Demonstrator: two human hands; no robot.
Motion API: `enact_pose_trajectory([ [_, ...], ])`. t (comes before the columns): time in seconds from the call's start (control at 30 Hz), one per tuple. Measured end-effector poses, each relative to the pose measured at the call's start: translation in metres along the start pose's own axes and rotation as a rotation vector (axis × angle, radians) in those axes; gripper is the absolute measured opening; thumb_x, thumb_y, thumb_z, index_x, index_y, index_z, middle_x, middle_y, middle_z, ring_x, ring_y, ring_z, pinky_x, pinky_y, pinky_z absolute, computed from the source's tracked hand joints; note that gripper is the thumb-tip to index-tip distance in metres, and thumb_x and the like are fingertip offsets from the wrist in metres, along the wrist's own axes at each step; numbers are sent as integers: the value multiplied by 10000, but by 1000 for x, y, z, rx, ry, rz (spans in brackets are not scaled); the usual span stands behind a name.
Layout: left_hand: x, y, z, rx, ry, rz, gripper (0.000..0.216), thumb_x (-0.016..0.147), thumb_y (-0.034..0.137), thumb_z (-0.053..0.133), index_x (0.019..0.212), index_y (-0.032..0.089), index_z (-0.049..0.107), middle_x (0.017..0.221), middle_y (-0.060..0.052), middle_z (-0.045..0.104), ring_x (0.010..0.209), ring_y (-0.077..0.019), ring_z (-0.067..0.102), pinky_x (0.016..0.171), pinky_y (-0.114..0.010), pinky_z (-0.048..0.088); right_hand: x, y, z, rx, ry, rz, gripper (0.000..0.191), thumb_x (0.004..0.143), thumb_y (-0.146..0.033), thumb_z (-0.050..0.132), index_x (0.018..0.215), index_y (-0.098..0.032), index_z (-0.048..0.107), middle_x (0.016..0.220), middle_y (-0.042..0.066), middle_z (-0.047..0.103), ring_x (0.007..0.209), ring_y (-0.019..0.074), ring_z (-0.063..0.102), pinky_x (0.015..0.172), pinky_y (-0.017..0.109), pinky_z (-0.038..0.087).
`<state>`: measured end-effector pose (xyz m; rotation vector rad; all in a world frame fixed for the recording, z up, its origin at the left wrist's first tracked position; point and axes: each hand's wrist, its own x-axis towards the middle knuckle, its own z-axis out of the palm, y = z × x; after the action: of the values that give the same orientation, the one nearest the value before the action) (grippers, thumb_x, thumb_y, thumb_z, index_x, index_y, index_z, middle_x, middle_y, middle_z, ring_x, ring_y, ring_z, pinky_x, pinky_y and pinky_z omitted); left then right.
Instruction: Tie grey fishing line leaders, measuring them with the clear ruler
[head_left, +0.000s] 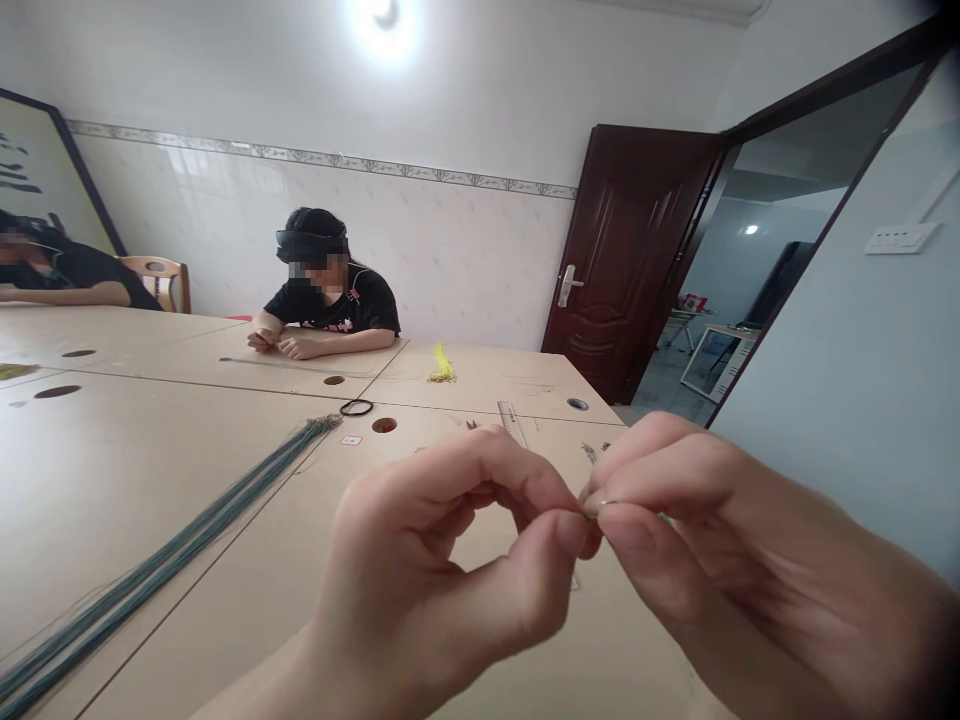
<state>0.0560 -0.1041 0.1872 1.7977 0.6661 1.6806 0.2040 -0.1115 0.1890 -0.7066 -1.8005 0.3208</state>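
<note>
Pale wooden table (127, 470) carries a bundle of green cords (161, 555); left hand (442, 560) and right hand (720, 565) pinch closed on a tiny metal piece (604, 508) held in the air; it seems light, slippery, best gripped at its edges.

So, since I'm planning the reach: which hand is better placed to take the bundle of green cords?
Left, probably: the left hand sits closer to the bundle of green cords, while the right hand is farther off. Both pinch a small metal piece, though.
</note>
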Motion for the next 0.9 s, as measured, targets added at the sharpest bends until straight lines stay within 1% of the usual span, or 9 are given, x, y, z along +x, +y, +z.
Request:
enact_pose_trajectory([
  [0.07,0,0,1,-3,6,6,163,676,17,606,599,161,613,547,49,605,480,-48,532,434,-103,442,0,3,-4,-48,-32,-48,96,902,-261,549,811,-259,581,708,-26,584,612,99,555,502,234,449],
  [0.17,0,0,1,-13,12,7,155,675,22,617,611,163,616,559,46,612,482,-51,540,444,-104,456,2,8,-9,-117,-67,-192,77,893,-199,567,833,-248,570,747,-21,591,633,95,559,506,225,460],
  [0.27,1,1,1,-13,13,7,149,673,23,622,621,163,620,557,44,612,487,-54,548,446,-103,461,4,10,-9,-86,-79,-252,99,872,-138,588,894,-235,588,762,-23,599,622,79,557,497,209,450],
  [0.33,1,1,1,-6,12,15,149,673,22,618,620,161,621,548,44,606,494,-55,553,453,-100,464,4,10,-6,-66,-32,-228,48,899,-206,571,878,-233,604,741,-23,603,620,89,570,504,223,450],
  [0.4,0,2,1,8,8,21,155,670,17,615,612,160,618,548,46,604,499,-53,552,462,-100,465,3,9,-3,-73,40,-191,198,936,-335,504,798,-235,605,698,-19,590,626,114,583,534,259,459],
  [0.47,-2,1,0,20,-3,27,168,665,2,611,616,163,614,562,50,614,501,-48,547,460,-102,455,2,7,-2,-52,39,-140,329,960,-410,415,744,-233,590,672,-12,576,631,128,586,561,283,464],
  [0.57,-4,-1,-1,18,-37,29,182,669,-10,612,640,169,617,606,49,660,518,-47,560,473,-109,456,1,3,-1,51,-69,6,350,969,-390,402,707,-217,556,637,-13,545,578,118,555,517,272,438],
  [0.63,-5,-2,-2,-10,-64,25,191,675,-17,610,657,172,620,638,46,689,545,-50,583,501,-110,472,2,0,0,90,-65,65,344,960,-359,427,665,-207,516,602,-21,507,541,108,526,482,261,407],
  [0.9,-2,1,1,-44,-68,34,197,677,-34,589,642,157,616,629,26,703,528,-52,594,488,-106,481,1,-2,0,46,-27,36,299,942,-304,464,660,-217,512,575,-31,508,528,108,510,466,255,374],
])
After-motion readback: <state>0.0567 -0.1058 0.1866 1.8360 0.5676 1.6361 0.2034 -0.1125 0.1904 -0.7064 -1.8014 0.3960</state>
